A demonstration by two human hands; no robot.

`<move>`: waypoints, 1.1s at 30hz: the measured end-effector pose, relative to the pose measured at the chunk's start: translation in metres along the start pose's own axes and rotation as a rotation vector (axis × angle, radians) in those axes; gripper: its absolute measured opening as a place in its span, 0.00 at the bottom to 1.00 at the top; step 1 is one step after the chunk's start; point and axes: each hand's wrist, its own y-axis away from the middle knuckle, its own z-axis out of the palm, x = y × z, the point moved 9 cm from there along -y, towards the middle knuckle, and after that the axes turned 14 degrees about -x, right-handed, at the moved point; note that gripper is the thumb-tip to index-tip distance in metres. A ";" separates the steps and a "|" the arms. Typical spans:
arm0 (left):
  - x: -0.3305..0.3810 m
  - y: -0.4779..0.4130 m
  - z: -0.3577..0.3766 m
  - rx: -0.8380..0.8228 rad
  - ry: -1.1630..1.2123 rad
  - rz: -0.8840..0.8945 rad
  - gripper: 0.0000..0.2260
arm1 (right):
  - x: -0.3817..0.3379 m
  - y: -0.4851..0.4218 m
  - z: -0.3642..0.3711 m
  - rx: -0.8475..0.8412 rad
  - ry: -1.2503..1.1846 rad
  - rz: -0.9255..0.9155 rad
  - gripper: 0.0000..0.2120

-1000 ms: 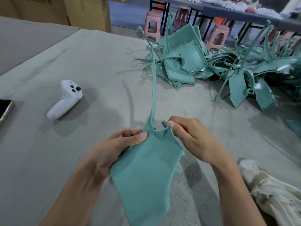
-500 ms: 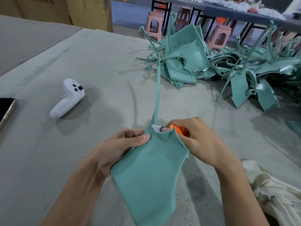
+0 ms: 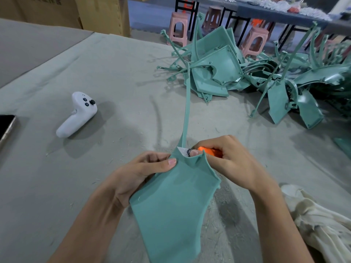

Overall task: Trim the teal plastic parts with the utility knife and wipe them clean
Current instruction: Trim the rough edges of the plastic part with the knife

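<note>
Teal plastic part (image 3: 171, 202), a flat panel with a long thin strip rising from its top edge, is held above the desk (image 3: 114, 73) in the lower centre of the frame.

Left hand (image 3: 136, 175): fingers (image 3: 152, 158) curled behind the panel's upper left edge, thumb pressed on its face, clamped on the part.

Right hand (image 3: 231, 164): fingers curled tight round the orange utility knife (image 3: 207, 150), just behind the panel's top edge. A pale blade end shows at the notch beside the base of the strip. Whether the blade touches the plastic cannot be told.

Desk surface: grey felt-like cover, scattered with fine pale shavings around the hands.

Other items noted:
- Pile of teal plastic parts (image 3: 218, 73), upper right of the frame, tangled, lying on the desk.
- White handheld controller (image 3: 77, 114), left of centre, lying on its side, well apart from the hands.
- Dark phone (image 3: 6, 128), at the left edge, partly cut off.
- Cream cloth (image 3: 319, 224), crumpled, lower right, beside the right forearm.
- Pink stools (image 3: 178, 27) and cardboard boxes (image 3: 100, 12) along the top of the frame, beyond the desk.
</note>
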 end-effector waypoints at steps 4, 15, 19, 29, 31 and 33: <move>0.001 0.000 0.000 -0.013 0.000 0.011 0.12 | 0.002 0.000 0.001 0.011 -0.035 0.009 0.31; 0.000 -0.001 0.004 -0.063 0.040 0.011 0.14 | 0.004 0.003 -0.011 0.158 -0.027 0.027 0.21; 0.000 0.001 -0.002 -0.001 0.008 0.006 0.21 | 0.005 0.008 -0.021 0.225 -0.066 -0.005 0.20; 0.003 0.003 -0.002 0.001 -0.038 0.008 0.15 | 0.000 0.000 0.000 0.052 -0.039 -0.027 0.27; 0.004 0.002 -0.001 -0.005 -0.033 0.012 0.15 | 0.000 0.000 0.001 0.048 -0.064 -0.035 0.28; 0.005 0.002 0.002 -0.026 -0.012 0.020 0.14 | -0.002 -0.001 0.001 0.049 -0.109 -0.055 0.28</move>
